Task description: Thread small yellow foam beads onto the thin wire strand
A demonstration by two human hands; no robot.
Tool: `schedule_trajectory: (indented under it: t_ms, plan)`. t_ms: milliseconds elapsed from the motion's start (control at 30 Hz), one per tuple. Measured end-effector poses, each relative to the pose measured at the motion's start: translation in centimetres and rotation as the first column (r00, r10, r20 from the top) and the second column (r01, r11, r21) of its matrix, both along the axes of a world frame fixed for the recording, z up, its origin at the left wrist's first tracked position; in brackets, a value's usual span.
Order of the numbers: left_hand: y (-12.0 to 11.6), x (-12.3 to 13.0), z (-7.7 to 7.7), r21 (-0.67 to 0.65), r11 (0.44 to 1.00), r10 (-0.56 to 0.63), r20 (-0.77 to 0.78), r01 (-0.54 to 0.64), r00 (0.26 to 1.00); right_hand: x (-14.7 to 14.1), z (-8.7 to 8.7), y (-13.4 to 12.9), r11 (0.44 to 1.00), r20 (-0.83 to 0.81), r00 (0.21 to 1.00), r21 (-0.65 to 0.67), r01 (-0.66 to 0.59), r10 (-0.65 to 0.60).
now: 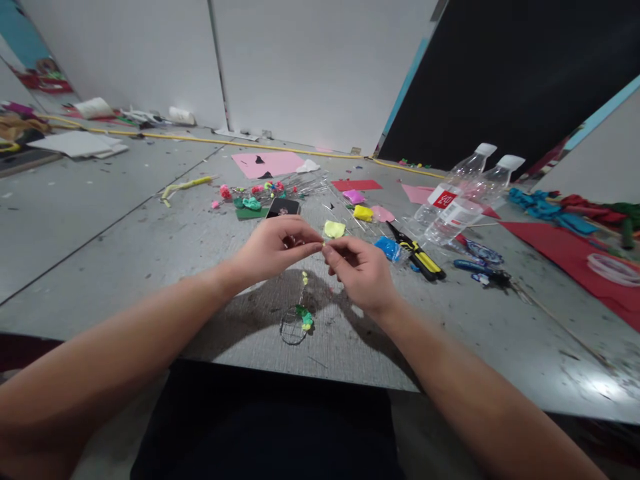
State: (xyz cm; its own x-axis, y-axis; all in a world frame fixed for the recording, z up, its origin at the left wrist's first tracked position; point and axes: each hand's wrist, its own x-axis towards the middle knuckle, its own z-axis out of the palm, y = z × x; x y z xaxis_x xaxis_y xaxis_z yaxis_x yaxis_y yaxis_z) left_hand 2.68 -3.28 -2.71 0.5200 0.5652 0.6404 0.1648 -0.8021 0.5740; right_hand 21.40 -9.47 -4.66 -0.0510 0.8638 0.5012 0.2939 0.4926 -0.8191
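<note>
My left hand [280, 245] and my right hand [361, 270] meet at the fingertips above the table. Both pinch a tiny piece of yellow-green clay [323, 244] between them. Just behind the fingertips lies a larger pale yellow-green clay lump [335, 229]. Nearer the table's front edge, below my hands, sits a small round wire frame [293, 327] with green and yellow clay bits [305, 318] on its right side. A thin stem rises from it with small yellow pieces [305, 277] at its tip.
Two plastic bottles [453, 200] stand at the right, behind black-and-yellow pliers [420, 257]. A blue clay packet [388, 249] lies beside my right hand. Behind my left hand are a dark phone-like object [283, 208] and colourful clay pieces [253, 203]. Red paper [575, 260] lies far right.
</note>
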Motion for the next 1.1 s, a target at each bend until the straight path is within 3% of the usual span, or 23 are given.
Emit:
schedule_trajectory:
  t_ms: [133, 300, 600, 733, 800, 900, 1100]
  plan:
    - [0.3, -0.3, 0.0, 0.066, 0.997, -0.034, -0.042, 0.036, 0.999, 0.1, -0.2, 0.2, 0.995, -0.102, 0.994, -0.083, -0.051, 0.043]
    - [0.4, -0.4, 0.1, 0.110, 0.992, -0.049, -0.097, 0.060, 0.994, 0.1, -0.3, 0.3, 0.990, -0.110, 0.993, -0.123, -0.064, 0.050]
    - [0.5, -0.6, 0.1, 0.251, 0.964, -0.070, -0.088, 0.090, 0.994, 0.2, 0.3, 0.2, 0.993, -0.084, 0.994, -0.098, -0.072, 0.064]
    - [0.4, -0.5, 0.5, 0.257, 0.965, -0.021, -0.081, 0.041, 0.997, 0.5, 0.3, 0.5, 0.997, -0.235, 0.972, -0.078, -0.020, 0.001]
    - [0.7, -0.6, 0.7, 0.249, 0.969, 0.028, -0.134, 0.006, 0.991, 0.6, 0.2, 0.7, 0.997, -0.283, 0.959, -0.077, -0.017, -0.006]
    - [1.6, -1.1, 0.4, 0.231, 0.972, 0.112, -0.286, -0.045, 0.952, 0.6, -0.1, 0.9, 0.996, -0.219, 0.975, -0.082, 0.020, -0.037]
    - [3.3, -2.4, -1.0, 0.046, 0.988, 0.146, -0.625, -0.150, 0.767, 0.3, -0.4, 0.8, 0.994, -0.088, 0.993, -0.081, 0.076, -0.083]
